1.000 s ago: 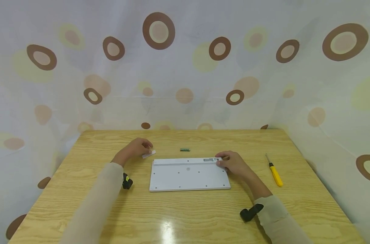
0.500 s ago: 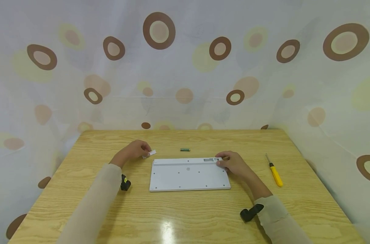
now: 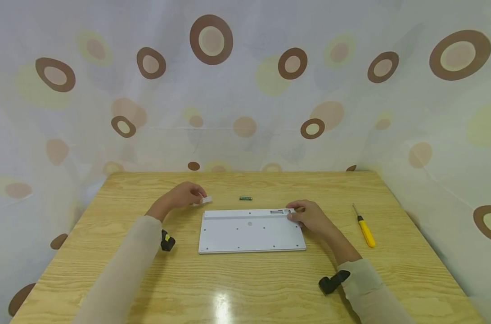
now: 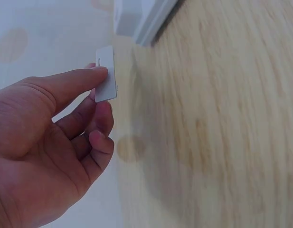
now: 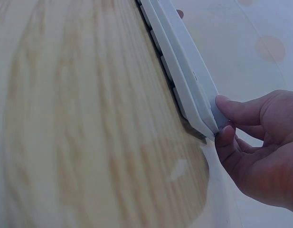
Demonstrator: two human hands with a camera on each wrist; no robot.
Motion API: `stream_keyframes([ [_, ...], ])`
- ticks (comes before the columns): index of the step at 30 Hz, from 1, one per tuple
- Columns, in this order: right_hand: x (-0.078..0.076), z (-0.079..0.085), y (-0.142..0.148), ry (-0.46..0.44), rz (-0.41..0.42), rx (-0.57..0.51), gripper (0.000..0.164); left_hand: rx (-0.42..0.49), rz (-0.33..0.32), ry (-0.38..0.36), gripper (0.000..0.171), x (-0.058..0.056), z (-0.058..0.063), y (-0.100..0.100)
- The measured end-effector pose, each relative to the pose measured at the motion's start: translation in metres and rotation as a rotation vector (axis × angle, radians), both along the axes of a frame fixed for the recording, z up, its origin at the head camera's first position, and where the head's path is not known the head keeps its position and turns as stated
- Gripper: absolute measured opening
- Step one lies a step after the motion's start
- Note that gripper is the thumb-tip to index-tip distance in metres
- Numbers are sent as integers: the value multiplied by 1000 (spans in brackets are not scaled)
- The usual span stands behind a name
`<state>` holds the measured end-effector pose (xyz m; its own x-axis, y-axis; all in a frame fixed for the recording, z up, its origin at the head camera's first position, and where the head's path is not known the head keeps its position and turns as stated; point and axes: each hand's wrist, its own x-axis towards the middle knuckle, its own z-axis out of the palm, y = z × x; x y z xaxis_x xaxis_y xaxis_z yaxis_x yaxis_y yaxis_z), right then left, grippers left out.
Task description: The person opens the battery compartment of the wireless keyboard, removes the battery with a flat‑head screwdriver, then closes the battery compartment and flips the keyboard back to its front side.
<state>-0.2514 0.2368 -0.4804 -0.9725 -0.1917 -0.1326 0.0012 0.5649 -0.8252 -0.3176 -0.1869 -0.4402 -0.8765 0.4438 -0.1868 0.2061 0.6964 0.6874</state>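
Observation:
A white keyboard (image 3: 251,234) lies face down on the table, with its battery slot (image 3: 277,212) uncovered near the far right corner. My right hand (image 3: 308,217) grips that corner, thumb on the underside and fingers around the edge, as the right wrist view also shows. Left of the keyboard, my left hand (image 3: 184,195) pinches a small white battery cover (image 4: 106,73) between thumb and fingers. In the left wrist view the cover stands on edge beyond the thumb tip. A green battery (image 3: 245,198) lies on the table behind the keyboard.
A screwdriver (image 3: 366,231) with a yellow handle lies to the right of my right hand. The wooden table (image 3: 245,288) runs back to a sheet (image 3: 245,90) printed with circles. Each wrist wears a black camera.
My left hand has taken the battery cover up from the table and shifted it slightly right. The right hand, keyboard, battery and screwdriver stay where they were.

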Motion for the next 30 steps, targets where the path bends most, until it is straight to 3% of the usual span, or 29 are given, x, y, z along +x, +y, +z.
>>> stream_keyframes([
  [7,2,1,0,4,5,-6,34,58,-60,3,22,5,16,18],
  [12,1,2,0,-7,10,-4,34,102,-88,3,21,3,18,38],
  [21,2,2,2,-16,14,-15,35,124,-197,-11,22,0,27,95],
  [30,1,5,0,-33,19,-24,36,55,-293,40,23,-1,20,152],
])
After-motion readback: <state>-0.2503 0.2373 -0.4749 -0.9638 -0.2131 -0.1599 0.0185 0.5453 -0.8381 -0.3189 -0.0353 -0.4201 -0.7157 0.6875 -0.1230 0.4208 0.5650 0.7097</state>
